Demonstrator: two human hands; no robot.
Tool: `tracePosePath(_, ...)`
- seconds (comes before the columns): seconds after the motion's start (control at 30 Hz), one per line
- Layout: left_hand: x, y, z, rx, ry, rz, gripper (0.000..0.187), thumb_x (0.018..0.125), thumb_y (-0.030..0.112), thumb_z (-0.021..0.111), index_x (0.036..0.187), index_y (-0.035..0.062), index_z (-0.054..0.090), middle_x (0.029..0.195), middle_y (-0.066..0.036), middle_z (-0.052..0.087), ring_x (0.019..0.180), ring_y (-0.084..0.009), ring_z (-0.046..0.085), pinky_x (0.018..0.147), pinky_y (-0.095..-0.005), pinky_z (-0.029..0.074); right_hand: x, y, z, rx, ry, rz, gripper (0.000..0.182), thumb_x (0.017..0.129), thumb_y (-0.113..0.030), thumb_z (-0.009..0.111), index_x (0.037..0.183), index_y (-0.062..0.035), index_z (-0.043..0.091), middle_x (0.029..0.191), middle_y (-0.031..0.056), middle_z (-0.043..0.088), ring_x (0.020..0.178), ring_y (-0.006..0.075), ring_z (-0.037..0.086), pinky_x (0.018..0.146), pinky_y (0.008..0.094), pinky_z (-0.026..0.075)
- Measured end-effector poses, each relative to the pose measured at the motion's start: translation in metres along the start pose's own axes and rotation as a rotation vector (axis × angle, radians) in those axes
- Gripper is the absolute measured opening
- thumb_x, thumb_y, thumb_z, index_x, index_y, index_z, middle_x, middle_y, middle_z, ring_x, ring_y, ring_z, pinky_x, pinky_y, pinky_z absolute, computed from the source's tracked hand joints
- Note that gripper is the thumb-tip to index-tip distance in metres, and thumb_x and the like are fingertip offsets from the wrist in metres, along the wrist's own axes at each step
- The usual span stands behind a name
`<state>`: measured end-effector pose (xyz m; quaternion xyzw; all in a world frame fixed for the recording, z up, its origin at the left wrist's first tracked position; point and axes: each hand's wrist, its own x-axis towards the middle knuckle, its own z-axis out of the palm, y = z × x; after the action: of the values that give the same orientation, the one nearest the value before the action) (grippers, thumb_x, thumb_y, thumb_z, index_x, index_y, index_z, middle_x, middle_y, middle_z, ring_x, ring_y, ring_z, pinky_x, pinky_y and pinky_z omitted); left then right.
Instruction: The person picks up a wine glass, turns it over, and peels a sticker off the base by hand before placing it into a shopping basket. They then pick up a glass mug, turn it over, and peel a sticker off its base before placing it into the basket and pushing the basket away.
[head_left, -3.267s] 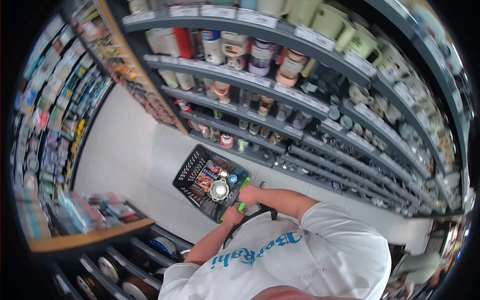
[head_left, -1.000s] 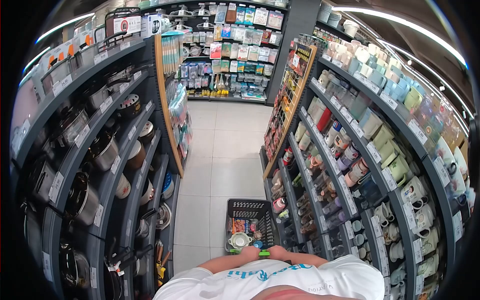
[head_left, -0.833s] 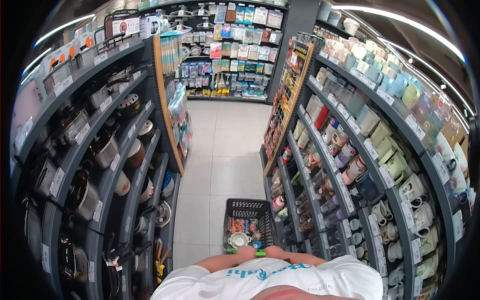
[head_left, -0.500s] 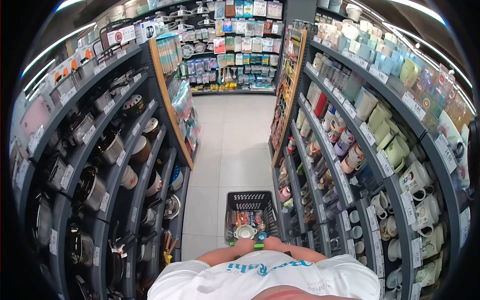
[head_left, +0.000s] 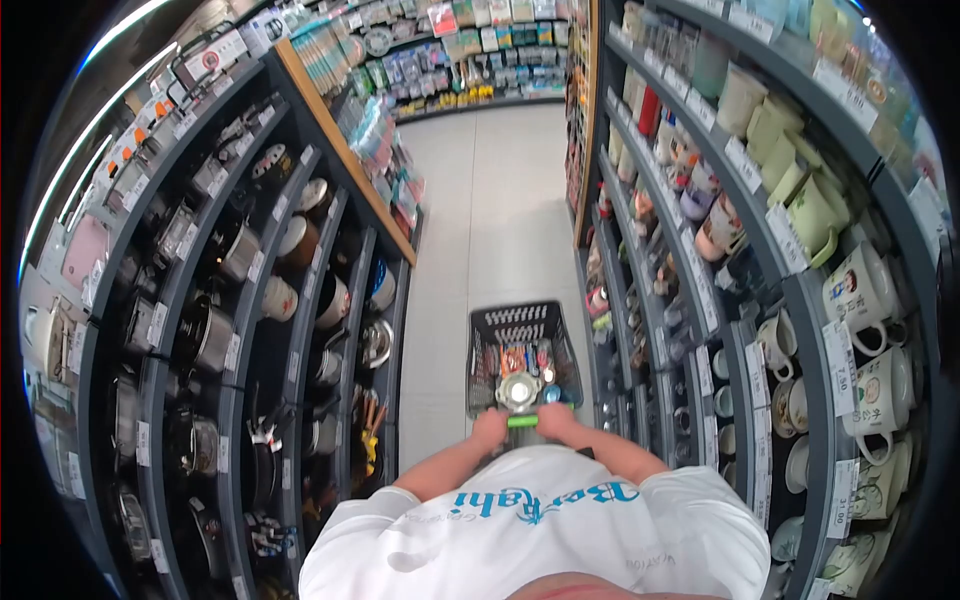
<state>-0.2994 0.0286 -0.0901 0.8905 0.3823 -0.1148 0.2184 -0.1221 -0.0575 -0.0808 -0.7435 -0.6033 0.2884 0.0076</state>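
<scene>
Both of my hands hold the green handle (head_left: 522,422) of a black shopping basket cart (head_left: 474,350). My left hand (head_left: 490,427) is wrapped round the handle's left part, and my right hand (head_left: 556,422) grips its right part. Inside the basket, near the handle, sits a pale round bowl-like item (head_left: 519,391) with small side grips. Beside it lies a small blue round item (head_left: 551,394). Toward the basket's far side are several colourful packages (head_left: 514,358), too small to make out.
Dark shelves of pots and pans (head_left: 207,335) line the left side. Shelves of cups and mugs (head_left: 868,290) rise close on the right. Ahead, the tiled floor (head_left: 460,200) leads to a wall of hanging goods (head_left: 480,75). Wood-edged racks (head_left: 345,150) flank the aisle.
My view has tipped downward, so the basket, handle and hands appear higher in the picture. Both hands stay on the handle. The basket's contents look the same.
</scene>
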Motion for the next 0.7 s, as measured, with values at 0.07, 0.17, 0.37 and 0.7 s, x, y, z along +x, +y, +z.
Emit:
tracePosePath(0.07, -0.004, 0.0, -0.003, -0.022, -0.003, -0.024, 0.019, 0.084, 0.012, 0.053, 0.092, 0.0099, 0.071, 0.088, -0.017, 0.068, 0.083, -0.0359, 0.067, 0.072, -0.0467, 0.055, -0.009, -0.002, 0.004, 0.018, 0.08, 0.0, 0.02, 0.071, -0.018, 0.065, 0.084, -0.0065, 0.074, 0.087, 0.018, 0.07, 0.083, 0.034, 0.069, 0.076, 0.0447, 0.056)
tracePosePath(0.17, -0.003, 0.003, 0.0, -0.006, -0.057, -0.14, 0.016, 0.08, 0.009, 0.057, 0.088, 0.0065, 0.072, 0.09, -0.018, 0.07, 0.084, -0.0347, 0.069, 0.076, -0.0444, 0.056, -0.014, 0.002, 0.01, 0.086, 0.097, 0.128, 0.017, 0.072, -0.013, 0.064, 0.084, -0.0058, 0.073, 0.089, 0.0192, 0.069, 0.086, 0.0358, 0.068, 0.078, 0.0454, 0.056)
tracePosePath(0.37, 0.001, 0.008, 0.011, 0.193, -0.352, -0.139, 0.019, 0.076, 0.011, 0.064, 0.092, 0.0061, 0.072, 0.098, -0.017, 0.07, 0.094, -0.032, 0.068, 0.082, -0.0406, 0.056, -0.027, 0.001, 0.0, 0.036, -0.004, 0.136, 0.02, 0.075, -0.012, 0.062, 0.09, -0.0046, 0.073, 0.092, 0.0196, 0.07, 0.089, 0.0346, 0.069, 0.079, 0.0444, 0.056)
tracePosePath(0.7, -0.031, 0.017, 0.003, 0.176, -0.428, 0.0, 0.036, 0.074, 0.008, 0.061, 0.109, 0.0091, 0.067, 0.1, -0.017, 0.069, 0.096, -0.0334, 0.066, 0.083, -0.0414, 0.054, -0.048, 0.0, -0.01, -0.062, -0.172, 0.1, 0.025, 0.079, -0.015, 0.06, 0.098, -0.0054, 0.073, 0.103, 0.0172, 0.07, 0.097, 0.0302, 0.068, 0.083, 0.0405, 0.056)
